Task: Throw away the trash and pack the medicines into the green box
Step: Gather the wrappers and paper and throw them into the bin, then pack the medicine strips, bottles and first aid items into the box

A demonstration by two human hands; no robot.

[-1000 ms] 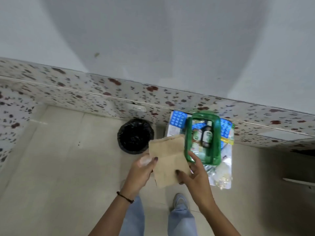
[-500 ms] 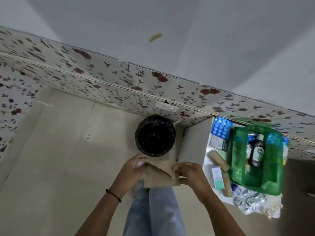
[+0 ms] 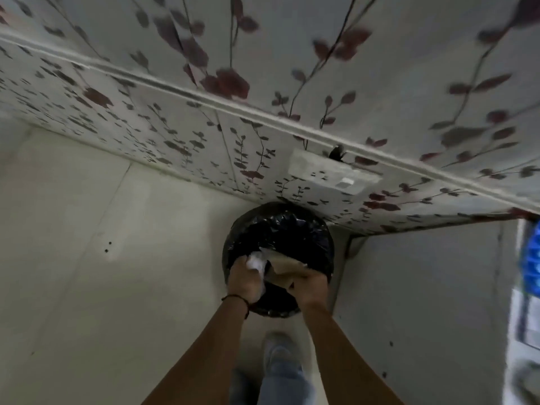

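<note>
A round bin lined with a black bag [image 3: 280, 226] stands on the floor against the flowered wall. Both my hands hover over its near rim. My left hand [image 3: 245, 280] grips a crumpled white wad [image 3: 256, 262]. My right hand [image 3: 308, 283] pinches a folded brown paper bag [image 3: 285, 263], which tilts over the bin's mouth. The two hands almost touch. The green box is out of view; only a blurred blue blister pack [image 3: 533, 258] shows at the right edge.
A white table side [image 3: 423, 302] rises right of the bin, with its top at the frame's right edge. A wall socket [image 3: 333, 172] sits above the bin. Pale floor tiles [image 3: 117, 273] spread to the left. My shoe [image 3: 277, 350] is below the bin.
I have stepped toward the bin and leaned over it. Both hands have carried the brown bag and white wad from waist height to just above the bin. The green box slid out of view.
</note>
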